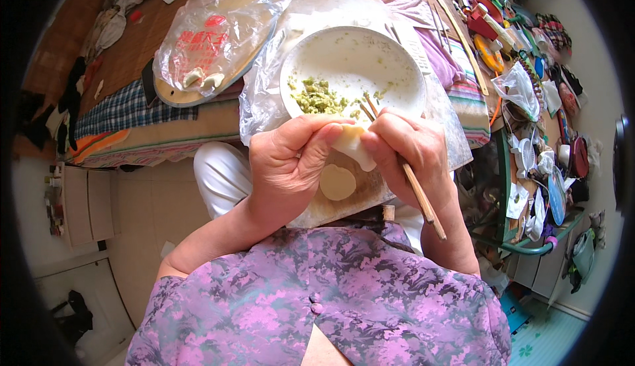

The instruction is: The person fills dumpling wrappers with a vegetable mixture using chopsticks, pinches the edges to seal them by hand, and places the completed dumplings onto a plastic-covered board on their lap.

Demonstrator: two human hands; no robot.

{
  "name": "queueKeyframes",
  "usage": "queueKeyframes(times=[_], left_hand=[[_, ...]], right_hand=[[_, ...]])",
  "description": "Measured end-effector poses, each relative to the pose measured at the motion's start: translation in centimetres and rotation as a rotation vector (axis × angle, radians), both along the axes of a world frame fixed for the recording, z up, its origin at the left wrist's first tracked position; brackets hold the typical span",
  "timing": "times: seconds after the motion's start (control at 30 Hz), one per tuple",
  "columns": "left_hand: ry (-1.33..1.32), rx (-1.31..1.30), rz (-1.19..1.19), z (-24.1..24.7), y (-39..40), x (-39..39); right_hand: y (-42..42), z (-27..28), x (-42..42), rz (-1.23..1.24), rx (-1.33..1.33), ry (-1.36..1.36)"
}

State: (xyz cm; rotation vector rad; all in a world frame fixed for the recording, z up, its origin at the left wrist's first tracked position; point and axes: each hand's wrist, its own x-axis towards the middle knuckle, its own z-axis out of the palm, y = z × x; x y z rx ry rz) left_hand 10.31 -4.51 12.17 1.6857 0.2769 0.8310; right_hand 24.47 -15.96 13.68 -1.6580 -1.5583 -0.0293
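Between both hands, just in front of the bowl, is a folded dumpling of pale dough. My left hand pinches its left end between thumb and fingers. The right end is pinched by my right hand, which also keeps a pair of wooden chopsticks tucked through its fingers. Whether filling sits inside the dough is hidden. A large white bowl holds chopped green filling, mostly on its left side. Below my hands a round dough wrapper lies flat on a wooden board.
At left, a round tray carries a clear printed plastic bag and two shaped dumplings. It rests on a bed with a checked cloth. A wooden stick lies right of the bowl. Cluttered household items fill the right side.
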Motion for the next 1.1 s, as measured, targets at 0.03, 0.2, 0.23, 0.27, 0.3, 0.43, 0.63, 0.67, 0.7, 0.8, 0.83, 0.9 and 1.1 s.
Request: queueKeyframes(times=[0.03, 0.2, 0.23, 0.27, 0.3, 0.43, 0.63, 0.67, 0.7, 0.8, 0.83, 0.9, 1.1], left_hand=[[-0.015, -0.026, -0.01, -0.1, -0.1, 0.1], [-0.013, -0.094, -0.06, 0.3, -0.3, -0.1], [0.002, -0.023, -0.061, 0.1, -0.2, -0.1], [0.002, -0.025, -0.048, -0.1, -0.2, -0.1], [0.0, -0.024, -0.032, -0.4, -0.2, -0.1], [0.0, -0.029, -0.019, 0.2, -0.5, 0.2], [0.007, -0.157, -0.097, 0.1, -0.3, 0.3], [0.002, -0.165, -0.108, 0.1, -0.4, 0.5], [-0.003, -0.192, -0.102, 0.1, -0.5, 0.6], [-0.019, -0.266, -0.095, 0.1, -0.7, 0.9], [-0.026, -0.286, -0.103, 0.3, -0.9, 1.0], [-0.035, -0.335, -0.114, 0.6, -1.0, 1.0], [-0.035, -0.301, -0.093, -0.1, -0.8, 1.0]], right_hand=[[0.0, 0.1, 0.1, 0.002, 0.0, 0.006], [0.0, 0.4, 0.1, 0.005, -0.021, 0.033], [0.0, 0.4, 0.1, 0.0, -0.026, 0.053], [0.0, 0.4, 0.1, -0.004, -0.031, 0.073], [0.1, 0.4, 0.1, -0.004, -0.034, 0.09], [-0.6, 0.7, 0.2, -0.023, -0.07, 0.135], [0.1, 1.2, -0.1, -0.029, -0.029, 0.048], [0.0, 1.2, 0.0, -0.03, -0.034, 0.055], [-0.1, 1.3, 0.0, -0.028, -0.038, 0.063], [-0.4, 0.4, 0.3, -0.03, -0.04, 0.138], [-0.4, 0.1, 0.3, -0.028, -0.015, 0.162], [-0.4, 0.2, 0.2, -0.052, -0.019, 0.165], [-0.1, 0.6, -0.1, -0.099, -0.004, 0.128]])
